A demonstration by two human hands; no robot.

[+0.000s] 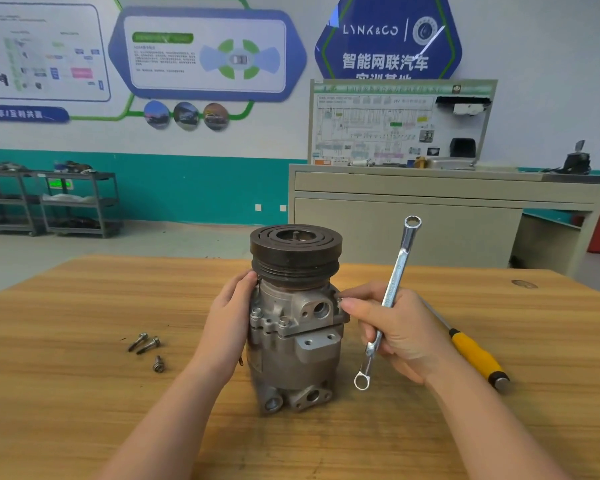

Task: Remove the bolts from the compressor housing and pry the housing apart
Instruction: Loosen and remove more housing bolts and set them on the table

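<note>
Three bolts (148, 348) were out on the table (66, 393), two remained in the compressor (293, 323) (upright, mid-table). Left hand (227, 327) steadied it; right hand (395, 330) gripped the wrench (390, 299), pinching another bolt.

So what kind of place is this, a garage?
More likely a car-training workshop: a wiring-diagram board on a cabinet, car posters on the wall, parts carts, and a compressor on the workbench.

Two bare forearms come up from the bottom edge of the frame, no sleeves showing anywhere along them. The left hand (227, 323) and the right hand (400, 332) wear no gloves, rings, or watch; fingernails are short and plain.
</note>
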